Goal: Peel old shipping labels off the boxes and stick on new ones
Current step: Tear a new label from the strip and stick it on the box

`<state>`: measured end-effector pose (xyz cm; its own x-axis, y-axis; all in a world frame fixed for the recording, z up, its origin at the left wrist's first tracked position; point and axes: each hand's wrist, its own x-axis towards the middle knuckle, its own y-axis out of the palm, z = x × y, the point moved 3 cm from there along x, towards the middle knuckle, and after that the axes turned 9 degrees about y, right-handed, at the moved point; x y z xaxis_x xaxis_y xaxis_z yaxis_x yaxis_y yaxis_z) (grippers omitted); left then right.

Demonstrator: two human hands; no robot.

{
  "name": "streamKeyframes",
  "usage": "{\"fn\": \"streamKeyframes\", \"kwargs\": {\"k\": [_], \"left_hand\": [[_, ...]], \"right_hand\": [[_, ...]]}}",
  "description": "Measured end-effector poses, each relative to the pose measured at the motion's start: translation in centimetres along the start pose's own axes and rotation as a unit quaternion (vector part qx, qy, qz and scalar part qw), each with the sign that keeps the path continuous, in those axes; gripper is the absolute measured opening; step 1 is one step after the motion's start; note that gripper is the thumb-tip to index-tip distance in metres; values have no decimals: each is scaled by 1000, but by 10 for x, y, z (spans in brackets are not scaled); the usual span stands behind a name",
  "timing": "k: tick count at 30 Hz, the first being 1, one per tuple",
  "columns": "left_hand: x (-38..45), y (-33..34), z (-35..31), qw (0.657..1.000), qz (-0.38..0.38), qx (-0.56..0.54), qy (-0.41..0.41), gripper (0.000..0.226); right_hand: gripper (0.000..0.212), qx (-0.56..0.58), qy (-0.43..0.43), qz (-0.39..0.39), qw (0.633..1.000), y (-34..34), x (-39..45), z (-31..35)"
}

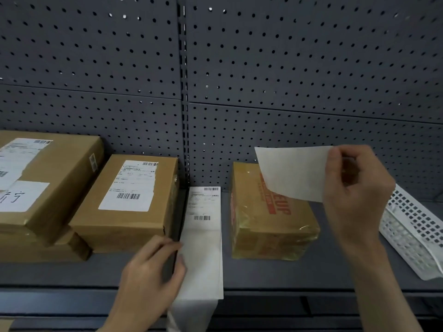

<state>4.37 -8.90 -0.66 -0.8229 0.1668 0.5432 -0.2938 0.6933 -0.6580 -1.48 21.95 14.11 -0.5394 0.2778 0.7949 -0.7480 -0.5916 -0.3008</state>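
Observation:
My right hand [357, 190] pinches a blank-faced white label [292, 173] by its right edge and holds it in the air above a tape-wrapped brown box with red print [271, 226]. My left hand [153, 271] rests at the left edge of a long strip of labels [203, 238] that lies on the grey shelf and hangs over its front edge; the strip's far end shows print and barcodes. A brown box with a white shipping label [124, 200] stands left of the strip. Further left a bigger labelled box [43, 183] sits on another carton.
A white plastic lattice basket [414, 231] lies tilted at the right end of the shelf [323, 274]. A grey pegboard wall [263, 80] closes the back. A vertical post [184, 116] divides the two shelf bays.

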Motion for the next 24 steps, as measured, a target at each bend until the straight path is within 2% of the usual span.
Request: {"fn": "streamKeyframes", "kwargs": {"k": [3,6,8,10,15,17,19,20,22,23,24], "left_hand": [[52,18,-32,979,19,-200,-28,24],[100,42,-61,907,57,-396,-134,31],[123,54,-72,850,63,-486,-192,38],[136,63,-78,823,66,-521,-215,38],[144,82,-72,838,-1,-483,-254,15],[146,88,-71,840,-25,-470,-270,10],[149,91,-69,833,-44,-472,-286,10],[151,92,-68,825,-53,-480,-294,10],[156,94,-69,811,-59,-497,-304,10],[158,96,-70,805,-56,-505,-307,11],[161,98,-71,799,-51,-513,-309,12]], "right_hand": [[15,-42,-105,-2,994,1,-4,7],[13,-91,-225,41,969,11,-26,14],[9,-122,-299,70,944,18,-45,16],[12,-133,-345,102,924,23,-62,17],[7,-156,-374,175,897,29,-87,1],[24,-137,-336,239,901,27,-88,-7],[47,-80,-253,298,917,20,-82,-18],[51,-47,-201,301,931,17,-75,-25],[41,14,-38,260,965,13,-56,-43],[32,44,77,243,966,14,-45,-54],[26,67,197,251,945,18,-36,-65]]}}
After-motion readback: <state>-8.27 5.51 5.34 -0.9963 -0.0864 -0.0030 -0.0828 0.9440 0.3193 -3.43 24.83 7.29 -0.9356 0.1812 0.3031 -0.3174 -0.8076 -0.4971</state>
